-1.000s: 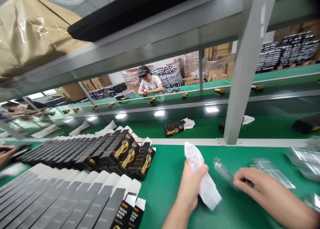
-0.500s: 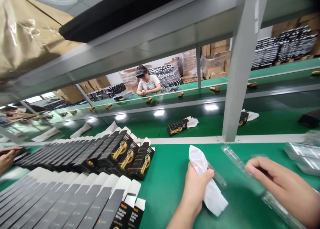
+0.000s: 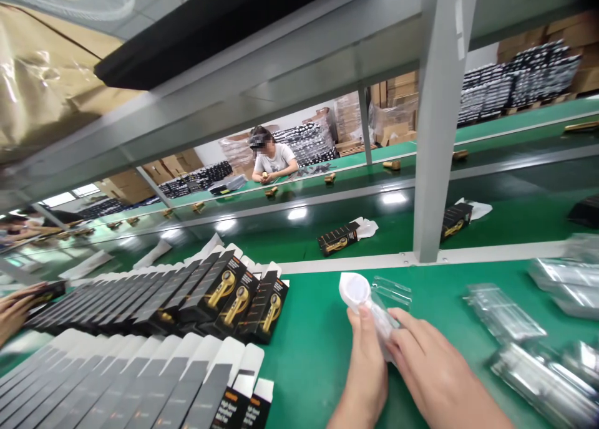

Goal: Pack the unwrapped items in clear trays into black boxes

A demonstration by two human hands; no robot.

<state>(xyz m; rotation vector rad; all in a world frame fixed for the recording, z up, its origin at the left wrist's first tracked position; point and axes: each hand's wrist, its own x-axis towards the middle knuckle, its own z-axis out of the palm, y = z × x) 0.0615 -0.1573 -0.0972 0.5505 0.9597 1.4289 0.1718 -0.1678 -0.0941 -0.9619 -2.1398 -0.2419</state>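
A handheld mini fan in a thin white sleeve [image 3: 354, 288] is in my left hand [image 3: 367, 360], its round head tilted up and away from me. My right hand [image 3: 423, 357] closes on the lower, handle end of the same wrapped fan, its fingers beside my left thumb. Just beyond my right fingers shows a clear plastic tray [image 3: 393, 292]; whether I hold it or it lies on the bench cannot be made out. On the left, rows of black fan boxes [image 3: 224, 285] stand with white flaps raised.
More clear plastic trays [image 3: 505, 313] lie at right on the green bench. A grey post [image 3: 433, 136] rises at the bench's far edge. Beyond it, the conveyor carries a black box [image 3: 339, 239] with a white sleeve protruding. Another person's hand [image 3: 16, 310] is at far left; a person [image 3: 274, 158] sits opposite.
My right hand has moved left from the clear plastic at the right to the wrapped fan. The fan has turned more upright. Boxes on the conveyor have shifted slightly right.
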